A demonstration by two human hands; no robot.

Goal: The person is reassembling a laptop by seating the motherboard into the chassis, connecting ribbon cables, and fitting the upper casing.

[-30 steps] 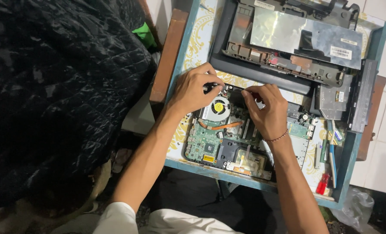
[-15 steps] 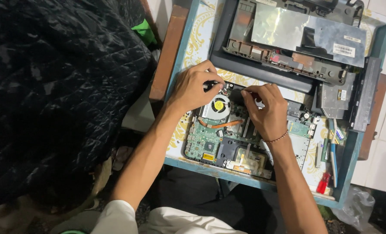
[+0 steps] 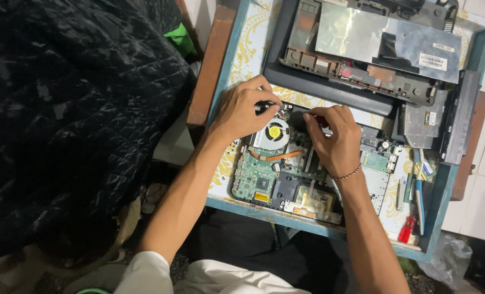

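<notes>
A green laptop motherboard point(image 3: 264, 177) with a round cooling fan point(image 3: 275, 132) lies on a small blue-edged table point(image 3: 264, 211). My left hand point(image 3: 242, 111) rests on the board's far left corner, fingertips pinched beside the fan. My right hand point(image 3: 335, 139), with a thin bracelet at the wrist, is closed around a small tool with a red handle point(image 3: 320, 120), just right of the fan. What the tool's tip touches is hidden by the fingers.
A dismantled black laptop shell point(image 3: 362, 49) lies at the table's far side, a black battery bar point(image 3: 463, 117) at the right. Small screwdrivers point(image 3: 416, 190) and a red-handled tool point(image 3: 407, 228) lie at the right edge. A dark quilted cover point(image 3: 74, 109) fills the left.
The hands stay at the same spot on the board. The view shifts only slightly.
</notes>
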